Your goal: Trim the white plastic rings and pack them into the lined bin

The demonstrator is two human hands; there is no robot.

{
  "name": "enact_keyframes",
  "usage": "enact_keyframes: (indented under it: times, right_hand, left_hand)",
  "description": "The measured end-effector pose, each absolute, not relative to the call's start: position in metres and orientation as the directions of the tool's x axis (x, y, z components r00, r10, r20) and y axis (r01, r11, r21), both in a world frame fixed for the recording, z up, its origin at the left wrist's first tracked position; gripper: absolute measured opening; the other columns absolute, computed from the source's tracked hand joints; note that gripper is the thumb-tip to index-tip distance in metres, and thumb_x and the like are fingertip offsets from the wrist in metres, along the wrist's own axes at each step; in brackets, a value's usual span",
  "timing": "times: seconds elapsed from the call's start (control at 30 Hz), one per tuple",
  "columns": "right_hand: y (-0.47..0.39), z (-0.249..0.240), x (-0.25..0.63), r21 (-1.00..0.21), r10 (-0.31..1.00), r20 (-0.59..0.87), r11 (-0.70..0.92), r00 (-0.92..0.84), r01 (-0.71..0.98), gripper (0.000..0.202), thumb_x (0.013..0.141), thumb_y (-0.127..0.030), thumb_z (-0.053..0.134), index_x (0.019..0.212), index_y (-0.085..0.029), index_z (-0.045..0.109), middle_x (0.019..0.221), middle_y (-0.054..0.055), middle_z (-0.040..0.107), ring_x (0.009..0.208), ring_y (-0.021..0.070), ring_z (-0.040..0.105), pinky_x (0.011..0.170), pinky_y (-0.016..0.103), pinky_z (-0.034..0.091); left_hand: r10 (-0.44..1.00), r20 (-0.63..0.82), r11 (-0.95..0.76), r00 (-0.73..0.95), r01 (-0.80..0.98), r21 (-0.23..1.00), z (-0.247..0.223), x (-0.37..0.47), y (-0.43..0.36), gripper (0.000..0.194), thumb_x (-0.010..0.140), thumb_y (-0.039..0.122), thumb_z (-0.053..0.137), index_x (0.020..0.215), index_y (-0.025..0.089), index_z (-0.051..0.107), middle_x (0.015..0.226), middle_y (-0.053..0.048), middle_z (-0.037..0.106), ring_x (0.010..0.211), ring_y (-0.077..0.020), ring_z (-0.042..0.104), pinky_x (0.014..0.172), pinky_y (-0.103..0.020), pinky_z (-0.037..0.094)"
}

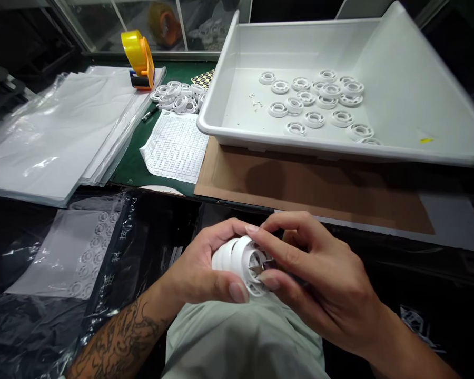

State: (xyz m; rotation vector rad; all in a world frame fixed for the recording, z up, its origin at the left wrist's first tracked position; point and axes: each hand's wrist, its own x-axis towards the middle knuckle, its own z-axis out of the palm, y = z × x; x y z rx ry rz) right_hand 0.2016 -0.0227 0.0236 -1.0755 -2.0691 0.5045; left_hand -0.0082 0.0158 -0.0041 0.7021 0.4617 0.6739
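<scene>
Many white rings (327, 107) in white tray (411, 89); left hand (197, 268) clasping ring stack (223, 258); right hand (327, 276) pinching metal tool (267, 266).

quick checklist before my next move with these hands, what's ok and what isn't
1. Left hand has a hold on the stack of white rings: ok, thumb and fingers wrap around it.
2. Right hand has a hold on the small metal tool: ok, pinched at the stack's front end.
3. Left thumb clear of the tool's tip: ok, it lies along the outside of the stack.
4. Front ring free of leftover bits: cannot tell, fingers and tool hide part of it.
5. White tray free of scraps: not ok, small white bits lie in it.
6. Tape dispenser upright: ok.
</scene>
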Motion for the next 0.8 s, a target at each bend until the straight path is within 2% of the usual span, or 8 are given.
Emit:
enact_keyframes:
  times: [0.17, 0.4, 0.47, 0.63, 0.73, 0.8]
  right_hand:
    - [-0.026, 0.018, 0.200, -0.636, 0.832, 0.431, 0.555, -0.349, 0.537, 0.043, 0.114, -0.035, 0.052, 0.155, -0.023, 0.057, 0.116, 0.010, 0.060, 0.076, 0.0162, 0.060, 0.061, 0.031, 0.050]
    - [-0.028, 0.016, 0.198, -0.644, 0.851, 0.405, 0.526, -0.335, 0.556, 0.041, 0.114, -0.031, 0.053, 0.154, -0.024, 0.059, 0.117, 0.009, 0.060, 0.075, 0.0152, 0.060, 0.062, 0.030, 0.049]
    - [-0.026, 0.017, 0.199, -0.700, 0.859, 0.374, 0.508, -0.348, 0.501, 0.042, 0.114, -0.033, 0.053, 0.155, -0.025, 0.058, 0.118, 0.010, 0.061, 0.078, 0.0160, 0.063, 0.064, 0.030, 0.051]
    - [-0.019, 0.020, 0.204, -0.909, 0.891, 0.294, 0.373, -0.346, 0.188, 0.038, 0.115, -0.040, 0.052, 0.150, -0.031, 0.065, 0.116, 0.007, 0.063, 0.098, 0.0175, 0.066, 0.078, 0.026, 0.057]
    - [-0.018, 0.019, 0.209, -0.921, 0.908, 0.300, 0.356, -0.293, 0.162, 0.035, 0.115, -0.040, 0.052, 0.147, -0.035, 0.067, 0.119, 0.004, 0.063, 0.109, 0.0173, 0.063, 0.089, 0.026, 0.055]
    - [-0.018, 0.019, 0.213, -0.885, 0.885, 0.346, 0.418, -0.311, 0.206, 0.036, 0.115, -0.038, 0.054, 0.149, -0.033, 0.065, 0.121, 0.005, 0.061, 0.108, 0.0175, 0.063, 0.087, 0.027, 0.054]
  left_hand:
    - [0.712, -0.169, 0.552, 0.682, -0.395, 0.734, -0.005, -0.009, 0.015, 0.057, 0.061, 0.034, 0.102, 0.109, 0.020, 0.074, 0.082, 0.002, 0.067, 0.068, -0.0085, 0.056, 0.064, -0.016, 0.048]
    - [0.728, -0.162, 0.528, 0.666, -0.394, 0.753, -0.008, -0.007, 0.015, 0.058, 0.062, 0.036, 0.102, 0.108, 0.018, 0.073, 0.082, 0.001, 0.065, 0.067, -0.0092, 0.056, 0.064, -0.018, 0.050]
    - [0.720, -0.160, 0.545, 0.675, -0.407, 0.733, -0.008, -0.007, 0.015, 0.059, 0.060, 0.035, 0.103, 0.107, 0.018, 0.072, 0.083, 0.001, 0.067, 0.068, -0.0095, 0.057, 0.064, -0.018, 0.050]
    - [0.708, -0.110, 0.560, 0.698, -0.459, 0.689, -0.010, -0.004, 0.015, 0.056, 0.066, 0.041, 0.101, 0.109, 0.019, 0.073, 0.089, -0.001, 0.073, 0.073, -0.0099, 0.064, 0.070, -0.018, 0.051]
    - [0.709, -0.036, 0.552, 0.704, -0.523, 0.650, -0.011, -0.002, 0.016, 0.052, 0.073, 0.043, 0.096, 0.114, 0.021, 0.073, 0.092, -0.003, 0.077, 0.076, -0.0129, 0.070, 0.071, -0.021, 0.054]
    - [0.705, -0.023, 0.557, 0.709, -0.533, 0.638, -0.011, -0.001, 0.017, 0.053, 0.074, 0.042, 0.096, 0.116, 0.021, 0.072, 0.093, -0.005, 0.078, 0.076, -0.0149, 0.072, 0.069, -0.022, 0.056]
